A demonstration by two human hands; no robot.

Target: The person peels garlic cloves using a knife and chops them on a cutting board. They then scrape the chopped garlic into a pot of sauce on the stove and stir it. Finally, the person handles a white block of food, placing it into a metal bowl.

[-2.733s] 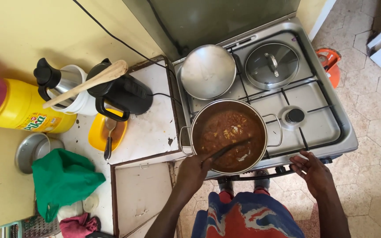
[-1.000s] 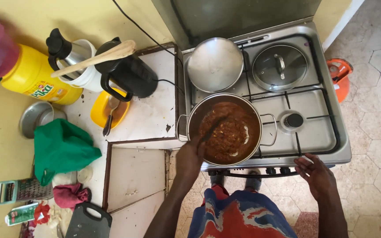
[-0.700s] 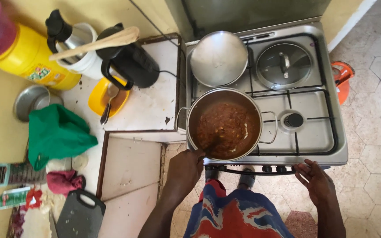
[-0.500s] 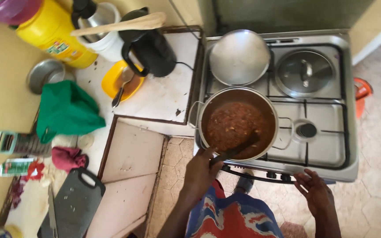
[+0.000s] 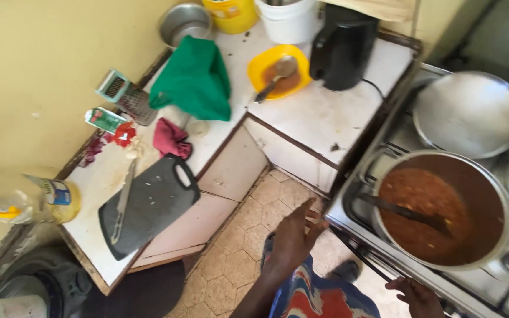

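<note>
Left hand [image 5: 294, 238] is free, fingers loosely spread, holding nothing, hanging over the tiled floor [image 5: 248, 229] between the worktop [image 5: 337, 118] and the stove [image 5: 360, 200]. Right hand [image 5: 415, 294] is at the stove's front edge, low in frame, partly cut off. It looks open and empty, but I cannot tell if it touches the edge or a knob.

Progress, as a judgement: the stew [image 5: 431, 215] sits in the steel pot [image 5: 502, 194] on the near burner, thick, red-brown, lumpy, filling most of the pot. A dark spoon [image 5: 405, 212] lies in it, handle resting toward the left rim, unheld. So cooking looks well along; stirring is paused, the pot is uncovered. The domed steel lid [image 5: 466, 112] lies just behind the pot, matte grey, dull sheen.

Further out on the white worktop, chipped and stained:
- black kettle [image 5: 341, 50], glossy plastic, cord trailing
- yellow bowl [image 5: 278, 70] with a spoon in it, brown residue
- green cloth [image 5: 195, 79], crumpled, soft
- small red rag [image 5: 171, 138] beside it
- dark grey chopping board [image 5: 148, 203], pebbled plastic, handle hole, overhanging the worktop edge; a knife [image 5: 124, 200] lies along its left side
- metal grater [image 5: 124, 94] near the wall
- red vegetable scraps and a small packet [image 5: 106, 119] by the wall
- oil bottle [image 5: 36, 200], clear plastic, yellow liquid, far left
- steel bowl [image 5: 185, 22], white bucket [image 5: 287, 20] and yellow container [image 5: 231, 13] at the back

Prep gear is still out, not cleared.
</note>
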